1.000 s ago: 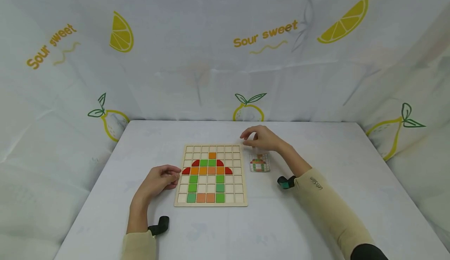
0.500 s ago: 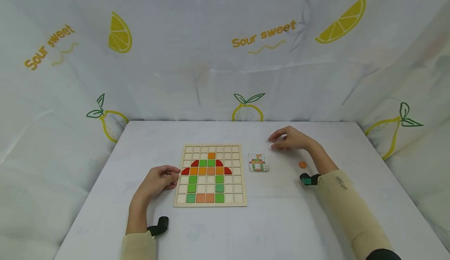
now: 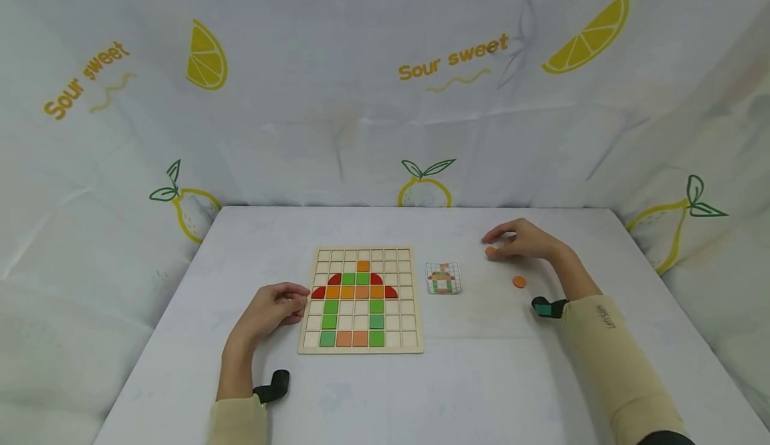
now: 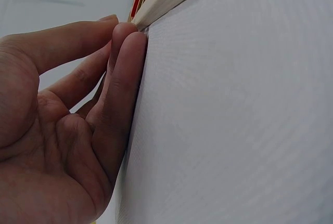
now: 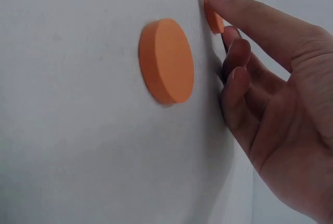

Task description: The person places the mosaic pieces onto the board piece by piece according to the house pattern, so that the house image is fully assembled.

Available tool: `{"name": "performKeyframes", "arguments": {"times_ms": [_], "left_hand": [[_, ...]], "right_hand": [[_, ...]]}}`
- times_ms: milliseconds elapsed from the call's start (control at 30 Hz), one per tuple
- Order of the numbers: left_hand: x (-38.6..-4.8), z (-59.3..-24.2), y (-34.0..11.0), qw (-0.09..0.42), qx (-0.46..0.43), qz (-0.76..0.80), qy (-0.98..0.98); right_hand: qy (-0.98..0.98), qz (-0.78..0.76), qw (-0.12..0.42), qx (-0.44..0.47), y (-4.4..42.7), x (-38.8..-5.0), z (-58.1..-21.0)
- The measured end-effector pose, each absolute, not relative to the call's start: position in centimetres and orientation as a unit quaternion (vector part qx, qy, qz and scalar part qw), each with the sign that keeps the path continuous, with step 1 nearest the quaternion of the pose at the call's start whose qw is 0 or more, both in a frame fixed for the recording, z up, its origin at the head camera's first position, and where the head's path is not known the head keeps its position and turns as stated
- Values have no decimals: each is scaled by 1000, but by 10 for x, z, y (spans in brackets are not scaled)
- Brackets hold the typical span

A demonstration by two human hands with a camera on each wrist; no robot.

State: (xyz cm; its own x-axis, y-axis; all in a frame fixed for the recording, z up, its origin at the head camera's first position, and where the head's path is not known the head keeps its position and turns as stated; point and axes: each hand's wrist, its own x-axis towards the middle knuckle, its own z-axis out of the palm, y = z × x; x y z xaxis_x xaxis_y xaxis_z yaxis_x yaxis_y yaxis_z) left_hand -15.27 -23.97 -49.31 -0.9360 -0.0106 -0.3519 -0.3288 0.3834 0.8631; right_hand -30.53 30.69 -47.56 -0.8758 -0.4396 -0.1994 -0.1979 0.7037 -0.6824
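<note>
In the head view, my right hand [image 3: 525,240] is low over the table, right of the picture card [image 3: 443,278]. It pinches an orange round piece [image 5: 213,18] between thumb and fingers, as the right wrist view shows. A second orange round piece [image 3: 519,282] lies flat nearer the wrist. My left hand [image 3: 269,310] rests beside the wooden grid board [image 3: 361,351], its fingertips touching the left edge; the fingers are loosely extended. Several green squares [image 3: 330,307], orange squares and red rounded pieces [image 3: 377,278] fill some cells in a mushroom-like pattern.
The white-covered table [image 3: 475,378] has a cloth backdrop [image 3: 313,131] with lemon prints behind it. A small crinkled card with a grid picture lies right of the board. Black wrist cameras [image 3: 549,307] sit on both sleeves.
My right hand has moved right from above the card to an orange round piece and now pinches it. The other orange piece has come into sight. The left hand and board stay put.
</note>
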Motion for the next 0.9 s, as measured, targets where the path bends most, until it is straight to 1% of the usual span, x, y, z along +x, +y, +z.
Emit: {"name": "performKeyframes", "arguments": {"times_ms": [200, 500, 733, 900], "left_hand": [[-152, -492, -239, 147, -104, 547, 817], [-152, -492, -240, 148, -105, 543, 820], [-153, -493, -240, 147, -108, 544, 819], [-153, -493, -240, 148, -108, 546, 818]], "right_hand": [[908, -334, 192, -165, 314, -302, -477], [907, -342, 180, -167, 310, -299, -478], [917, -328, 146, -175, 300, -299, -479], [904, -355, 130, -197, 284, -299, -477]]}}
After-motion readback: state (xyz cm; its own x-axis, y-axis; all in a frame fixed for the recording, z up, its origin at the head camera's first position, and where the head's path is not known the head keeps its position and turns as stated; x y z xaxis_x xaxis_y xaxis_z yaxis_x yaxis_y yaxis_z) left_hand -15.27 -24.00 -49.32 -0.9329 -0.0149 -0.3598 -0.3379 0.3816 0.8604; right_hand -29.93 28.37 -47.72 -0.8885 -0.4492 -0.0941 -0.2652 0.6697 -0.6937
